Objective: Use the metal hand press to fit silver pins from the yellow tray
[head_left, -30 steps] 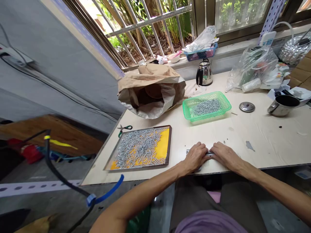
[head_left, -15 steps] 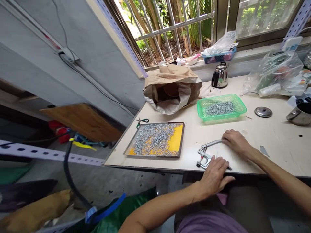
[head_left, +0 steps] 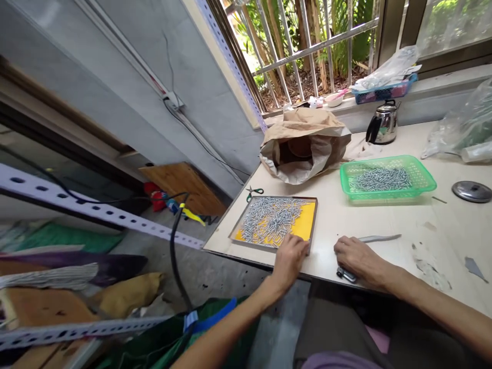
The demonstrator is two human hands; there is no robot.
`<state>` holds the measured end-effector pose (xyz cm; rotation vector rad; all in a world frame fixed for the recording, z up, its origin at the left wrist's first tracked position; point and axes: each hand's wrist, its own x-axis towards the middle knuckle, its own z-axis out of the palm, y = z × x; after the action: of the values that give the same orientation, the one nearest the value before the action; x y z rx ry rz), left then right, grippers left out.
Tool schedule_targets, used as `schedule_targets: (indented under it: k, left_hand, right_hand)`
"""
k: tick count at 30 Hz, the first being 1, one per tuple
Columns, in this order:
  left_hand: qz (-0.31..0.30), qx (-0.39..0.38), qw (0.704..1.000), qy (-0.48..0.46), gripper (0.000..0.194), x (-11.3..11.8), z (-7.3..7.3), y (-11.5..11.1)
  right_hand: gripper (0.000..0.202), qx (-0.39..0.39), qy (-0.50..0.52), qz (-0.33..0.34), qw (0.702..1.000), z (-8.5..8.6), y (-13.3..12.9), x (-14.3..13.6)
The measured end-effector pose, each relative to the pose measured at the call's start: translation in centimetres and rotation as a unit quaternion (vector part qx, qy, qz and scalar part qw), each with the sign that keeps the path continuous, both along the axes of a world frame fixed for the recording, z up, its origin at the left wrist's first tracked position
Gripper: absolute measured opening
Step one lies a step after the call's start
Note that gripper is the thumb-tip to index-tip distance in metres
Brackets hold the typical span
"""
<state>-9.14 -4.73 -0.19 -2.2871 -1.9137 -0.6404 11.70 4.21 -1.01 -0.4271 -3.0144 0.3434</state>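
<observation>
My left hand (head_left: 290, 256) reaches onto the near right corner of a brown-rimmed tray (head_left: 304, 226) with a yellow bottom, its fingers bent down over the heap of small metal pieces (head_left: 269, 219). Whether it has one pinched I cannot tell. My right hand (head_left: 357, 259) lies closed over a small metal clamp tool (head_left: 346, 275) at the table's front edge. The tool's thin lever (head_left: 378, 238) sticks out to the right past my fingers.
A green basket (head_left: 386, 193) of the same metal pieces stands behind. Further back are a crumpled paper bag (head_left: 303, 146), a kettle (head_left: 382, 124), green scissors (head_left: 253, 192) and a metal lid (head_left: 472, 191). A perforated rail (head_left: 96, 212) and cables lie left of the table.
My head turned left. My left hand moved from the clamp tool to the tray's corner. My right hand slid from the lever's end onto the tool's body.
</observation>
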Motion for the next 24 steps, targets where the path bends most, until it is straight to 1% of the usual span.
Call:
schedule_targets:
  k: [2, 4, 5, 7, 9, 10, 12, 13, 14, 15, 16, 17, 18, 19, 20, 22, 24]
  left_hand:
    - [0.029, -0.094, 0.995, 0.032, 0.018, -2.6, 0.3, 1.5]
    - [0.026, -0.179, 0.982, 0.057, 0.017, -3.9, 0.4, 2.6]
    - [0.018, -0.210, 0.975, 0.067, 0.018, -4.1, 0.3, 2.9]
    - [-0.001, -0.248, 0.965, 0.084, 0.021, -4.1, 0.2, 3.4]
    - [-0.013, -0.270, 0.958, 0.095, 0.021, -4.0, 0.1, 3.6]
    - [-0.013, -0.279, 0.955, 0.097, 0.020, -4.0, 0.1, 3.7]
    - [-0.005, -0.291, 0.953, 0.088, 0.015, -4.1, 0.1, 3.9]
    - [0.000, -0.291, 0.954, 0.074, 0.013, -4.2, 0.2, 3.9]
    - [0.005, -0.282, 0.958, 0.055, 0.012, -4.4, 0.3, 3.9]
    - [0.011, -0.264, 0.964, 0.033, 0.011, -4.4, 0.4, 3.8]
    - [0.019, -0.240, 0.971, 0.008, 0.011, -4.4, 0.7, 3.7]
    - [0.026, -0.211, 0.977, -0.021, 0.011, -4.2, 0.9, 3.5]
    - [0.033, -0.180, 0.982, -0.052, 0.011, -3.8, 1.2, 3.3]
    - [0.037, -0.155, 0.983, -0.087, 0.011, -3.2, 1.6, 3.2]
    - [0.037, -0.141, 0.981, -0.125, 0.011, -2.4, 1.9, 3.0]
    - [0.031, -0.154, 0.966, -0.205, 0.012, -0.4, 2.3, 2.8]
    - [0.035, -0.209, 0.936, -0.281, 0.012, 1.8, 2.2, 2.9]
  right_hand:
    - [0.020, -0.016, 0.057, -0.014, 0.998, -0.5, -0.1, -0.5]
    - [0.021, -0.046, 0.153, -0.035, 0.987, -0.4, 0.1, -0.8]
    - [0.020, -0.056, 0.209, -0.049, 0.975, 0.1, 0.5, -0.8]
    - [0.017, -0.044, 0.314, -0.093, 0.944, 1.7, 2.2, -0.5]
    - [0.014, 0.010, 0.372, -0.162, 0.914, 4.1, 4.9, 0.5]
    - [0.014, 0.044, 0.367, -0.199, 0.907, 5.3, 6.5, 1.3]
    - [0.019, 0.127, 0.308, -0.290, 0.897, 7.3, 9.2, 3.1]
    - [0.024, 0.153, 0.275, -0.333, 0.889, 7.9, 10.0, 4.1]
    - [0.027, 0.153, 0.243, -0.351, 0.891, 8.0, 10.2, 5.0]
    - [0.029, 0.131, 0.215, -0.350, 0.902, 7.7, 9.9, 5.9]
    - [0.030, 0.088, 0.192, -0.330, 0.920, 7.1, 9.0, 6.6]
    - [0.032, 0.028, 0.173, -0.289, 0.941, 6.2, 7.6, 7.2]
    - [0.034, -0.032, 0.153, -0.253, 0.955, 5.0, 5.9, 7.7]
    - [0.034, -0.075, 0.135, -0.225, 0.962, 3.8, 4.0, 8.0]
    - [0.032, -0.102, 0.120, -0.214, 0.964, 2.6, 2.2, 8.2]
    - [0.026, -0.111, 0.093, -0.215, 0.966, 0.5, -0.8, 8.3]
    - [0.021, -0.101, 0.083, -0.226, 0.966, -0.9, -2.6, 8.1]
